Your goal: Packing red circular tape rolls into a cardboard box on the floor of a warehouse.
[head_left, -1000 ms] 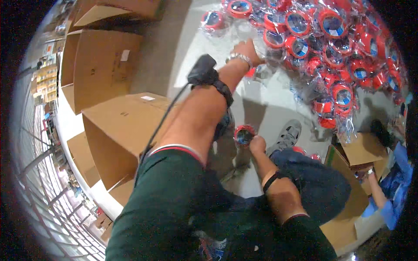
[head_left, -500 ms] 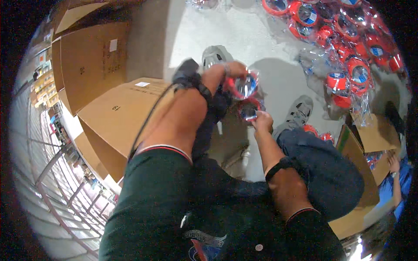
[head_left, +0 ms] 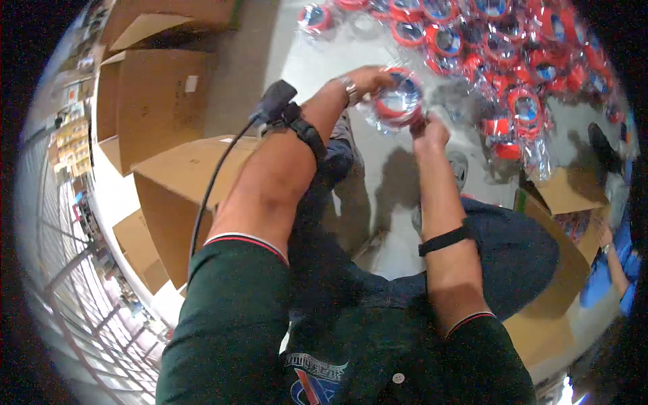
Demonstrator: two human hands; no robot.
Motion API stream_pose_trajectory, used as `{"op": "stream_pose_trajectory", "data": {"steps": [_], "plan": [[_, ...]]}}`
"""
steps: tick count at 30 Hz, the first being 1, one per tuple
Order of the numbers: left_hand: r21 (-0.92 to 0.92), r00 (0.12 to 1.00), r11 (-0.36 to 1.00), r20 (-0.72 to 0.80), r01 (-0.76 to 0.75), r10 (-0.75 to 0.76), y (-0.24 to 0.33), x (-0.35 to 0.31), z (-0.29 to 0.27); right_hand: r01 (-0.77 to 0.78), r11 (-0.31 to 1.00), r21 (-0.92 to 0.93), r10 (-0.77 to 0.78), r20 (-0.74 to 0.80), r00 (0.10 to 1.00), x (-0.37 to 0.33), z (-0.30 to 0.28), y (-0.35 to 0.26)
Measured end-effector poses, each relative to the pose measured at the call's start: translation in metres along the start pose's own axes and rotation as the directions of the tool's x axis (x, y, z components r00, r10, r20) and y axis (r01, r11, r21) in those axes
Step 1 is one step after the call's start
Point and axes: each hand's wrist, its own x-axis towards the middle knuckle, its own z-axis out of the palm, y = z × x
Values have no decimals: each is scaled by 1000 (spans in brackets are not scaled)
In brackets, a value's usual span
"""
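Left hand (head_left: pixel 371 82), reaching out by the pile a second ago, now grips a red wrapped roll (head_left: pixel 395 117), held farther forward than half a second ago. Right hand (head_left: pixel 432 132) has come up from between the knees to that roll's lower right edge; its own earlier roll can't be made out separately. Right shoe (head_left: pixel 459 169), previously visible, now mostly covered by right forearm (head_left: pixel 442 189).

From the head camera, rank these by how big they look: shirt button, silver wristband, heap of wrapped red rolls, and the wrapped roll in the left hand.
1. Heap of wrapped red rolls, by far
2. Wrapped roll in the left hand
3. Silver wristband
4. Shirt button
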Motion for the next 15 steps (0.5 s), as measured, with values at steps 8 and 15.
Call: {"op": "stream_pose_trajectory", "data": {"steps": [8,15], "plan": [[302,727,782,-294,-545,621,186,-247,28,370,925,84,-317,708,631,-223,108,-90],[23,529,722,-665,-692,528,120,-430,65,946,311,86,-449,891,67,-393,85,-73]]}}
